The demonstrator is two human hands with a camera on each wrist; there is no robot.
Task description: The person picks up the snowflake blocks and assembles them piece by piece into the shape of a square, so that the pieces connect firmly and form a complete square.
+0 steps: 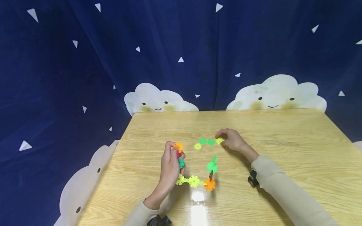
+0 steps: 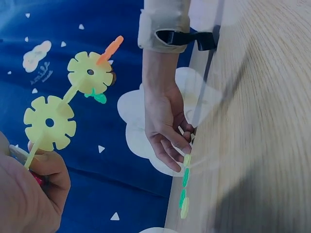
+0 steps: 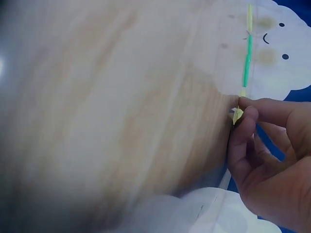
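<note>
My left hand point(image 1: 169, 164) grips one side of a chain of notched interlocking plastic discs, raised above the table. Beside its fingers are an orange disc point(image 1: 178, 147) and a teal disc point(image 1: 181, 162). Yellow discs point(image 1: 194, 181) run along the near side to another orange disc point(image 1: 210, 184), where the chain turns toward green discs point(image 1: 212, 167). At the far side, my right hand point(image 1: 233, 140) pinches a loose yellow disc point(image 1: 219, 141) between thumb and fingertips. In the right wrist view this yellow disc point(image 3: 237, 115) is partly covered by the fingers.
Left of the right hand, two green discs point(image 1: 211, 142) and another yellow disc point(image 1: 198, 146) lie on the wooden table point(image 1: 282, 150). A dark blue curtain point(image 1: 181, 37) with white clouds and triangles hangs behind the table and along its left side.
</note>
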